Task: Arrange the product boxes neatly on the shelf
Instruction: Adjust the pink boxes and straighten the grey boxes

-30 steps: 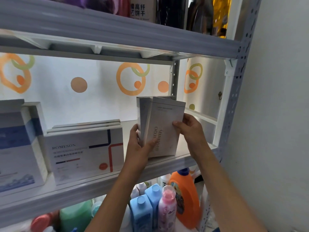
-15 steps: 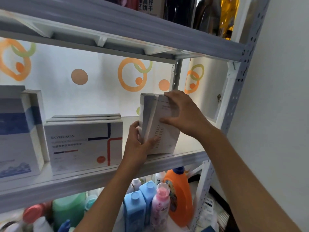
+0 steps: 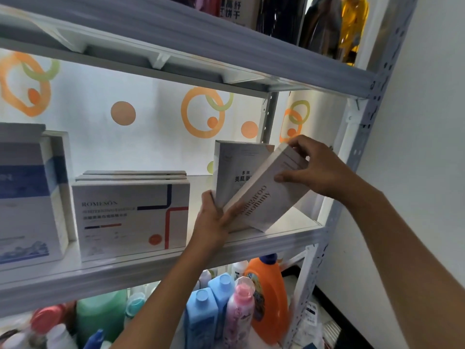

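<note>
On the white middle shelf (image 3: 151,263) a pale grey box with dark lettering (image 3: 266,197) leans to the right, its top gripped by my right hand (image 3: 314,167). Behind it a second pale box with Chinese print (image 3: 231,167) stands upright. My left hand (image 3: 214,217) clasps the lower left edges of both boxes. To the left, a white box with blue and red lines (image 3: 130,217) stands facing out with two flat boxes behind it. A blue and white box (image 3: 27,197) stands at the far left.
The shelf's perforated right post (image 3: 362,152) stands close to a white wall. The upper shelf (image 3: 201,44) carries packets and bags. Below, blue bottles (image 3: 203,316), a pink bottle (image 3: 239,313), an orange jug (image 3: 269,295) and a green container (image 3: 100,316) crowd the lower shelf.
My right hand has tipped the front pale box to the right, away from the box behind it, which now shows its printed face. My left hand stays at the boxes' lower left.
</note>
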`<state>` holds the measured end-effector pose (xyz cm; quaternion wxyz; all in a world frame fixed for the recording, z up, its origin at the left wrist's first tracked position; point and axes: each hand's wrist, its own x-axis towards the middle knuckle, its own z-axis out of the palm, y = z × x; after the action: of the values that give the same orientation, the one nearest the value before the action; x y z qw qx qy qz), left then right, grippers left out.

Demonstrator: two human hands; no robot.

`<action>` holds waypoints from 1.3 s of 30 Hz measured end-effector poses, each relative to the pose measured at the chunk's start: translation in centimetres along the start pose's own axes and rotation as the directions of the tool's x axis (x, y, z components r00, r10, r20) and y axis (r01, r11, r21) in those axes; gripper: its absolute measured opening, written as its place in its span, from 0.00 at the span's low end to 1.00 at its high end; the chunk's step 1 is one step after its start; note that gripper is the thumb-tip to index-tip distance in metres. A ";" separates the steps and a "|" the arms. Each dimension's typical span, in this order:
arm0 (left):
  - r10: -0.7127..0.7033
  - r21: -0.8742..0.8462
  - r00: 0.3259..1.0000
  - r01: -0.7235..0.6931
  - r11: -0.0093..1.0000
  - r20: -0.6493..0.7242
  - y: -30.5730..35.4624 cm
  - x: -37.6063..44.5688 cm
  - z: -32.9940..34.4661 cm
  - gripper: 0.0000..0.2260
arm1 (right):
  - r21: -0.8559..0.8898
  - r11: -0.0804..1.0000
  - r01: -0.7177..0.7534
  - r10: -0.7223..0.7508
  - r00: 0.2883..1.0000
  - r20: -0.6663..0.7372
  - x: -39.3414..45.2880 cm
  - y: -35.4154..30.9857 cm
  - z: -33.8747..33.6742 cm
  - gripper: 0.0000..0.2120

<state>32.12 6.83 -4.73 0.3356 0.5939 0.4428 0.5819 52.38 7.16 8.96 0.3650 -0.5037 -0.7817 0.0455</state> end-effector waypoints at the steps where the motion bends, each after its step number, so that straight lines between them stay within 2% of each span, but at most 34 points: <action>1: 0.001 -0.007 1.000 -0.001 1.000 0.009 0.0 -0.1 0.0 0.28 | 0.038 0.999 -0.012 0.010 0.999 0.034 -0.2 0.3 -0.3 0.23; 4: -0.002 -0.024 1.000 0.002 1.000 0.029 -0.1 -0.3 0.0 0.28 | 0.195 0.980 -0.042 0.040 0.999 0.016 -1.3 2.0 -0.5 0.17; 7: -0.013 -0.001 1.000 0.013 1.000 0.024 -0.2 -0.2 -0.2 0.28 | 0.453 0.883 -0.122 0.184 0.978 -0.095 -2.9 5.1 1.6 0.14; 10: -0.030 -0.004 0.999 0.030 1.000 0.033 -0.2 0.0 -0.2 0.28 | 0.737 0.663 -0.132 0.307 0.946 -0.107 -4.1 6.9 4.8 0.23; 12: -0.043 -0.005 0.999 0.043 0.999 0.030 -0.2 0.2 -0.1 0.26 | 0.876 0.470 -0.109 0.368 0.926 -0.083 -4.2 6.9 7.0 0.34; 13: -0.047 -0.009 0.999 0.048 0.999 0.025 -0.1 0.2 -0.2 0.25 | 0.928 0.362 -0.087 0.381 0.922 -0.062 -4.2 6.6 8.1 0.35; 16: -0.054 -0.031 0.998 0.055 0.998 0.009 -0.3 0.3 -0.2 0.25 | 0.998 0.034 -0.055 0.368 0.929 0.039 -3.8 5.7 11.6 0.24; 17: -0.052 -0.033 0.999 0.052 0.998 0.004 -0.3 0.3 -0.2 0.25 | 0.998 -0.024 -0.062 0.352 0.934 0.067 -3.7 5.6 12.6 0.23; 18: -0.046 -0.050 0.999 0.046 0.998 -0.002 -0.4 0.4 -0.2 0.24 | 0.997 -0.029 -0.068 0.352 0.933 0.074 -3.6 5.3 13.3 0.23; 19: -0.037 -0.076 0.999 0.037 0.996 -0.009 -0.5 0.6 -0.2 0.25 | 0.997 0.021 -0.075 0.383 0.922 0.062 -3.5 5.0 13.8 0.24; 22: -0.002 -0.104 1.000 0.000 0.995 -0.025 -0.7 0.9 -0.2 0.25 | 0.942 0.308 -0.134 0.483 0.875 -0.034 -3.6 4.7 13.7 0.36; 24: 0.012 -0.123 1.000 -0.015 0.992 -0.022 -0.6 0.8 0.0 0.25 | 0.875 0.456 -0.160 0.457 0.886 -0.076 -3.8 4.5 12.7 0.39; 26: 0.026 -0.157 0.999 -0.031 0.987 -0.032 -0.5 0.7 0.2 0.23 | 0.716 0.678 -0.167 0.403 0.899 -0.171 -4.0 4.0 11.3 0.39; 28: 0.041 -0.178 0.998 -0.048 0.983 -0.043 -0.6 0.7 0.4 0.22 | 0.507 0.846 -0.163 0.312 0.923 -0.225 -3.9 3.5 10.2 0.36; 29: 0.047 -0.187 0.998 -0.054 0.981 -0.041 -0.6 0.7 0.5 0.22 | 0.428 0.891 -0.150 0.268 0.935 -0.230 -3.9 3.3 9.9 0.33; 31: 0.071 -0.187 0.997 -0.076 0.979 -0.035 -0.6 0.7 0.7 0.23 | 0.337 0.932 -0.131 0.221 0.944 -0.247 -4.0 3.0 10.0 0.28; 34: 0.075 -0.177 0.996 -0.082 0.981 -0.042 -1.0 0.8 0.7 0.22 | 0.312 0.945 -0.095 0.190 0.938 -0.290 -4.3 3.0 10.8 0.26; 39: 0.038 -0.235 0.999 -0.037 0.971 -0.002 -1.0 0.7 0.8 0.23 | 0.411 0.905 -0.110 0.226 0.943 -0.246 -4.2 3.5 13.0 0.24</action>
<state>32.72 7.95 -5.49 0.3931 0.5590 0.3590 0.6357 47.99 9.27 -4.23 0.5626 -0.4878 -0.6484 0.1585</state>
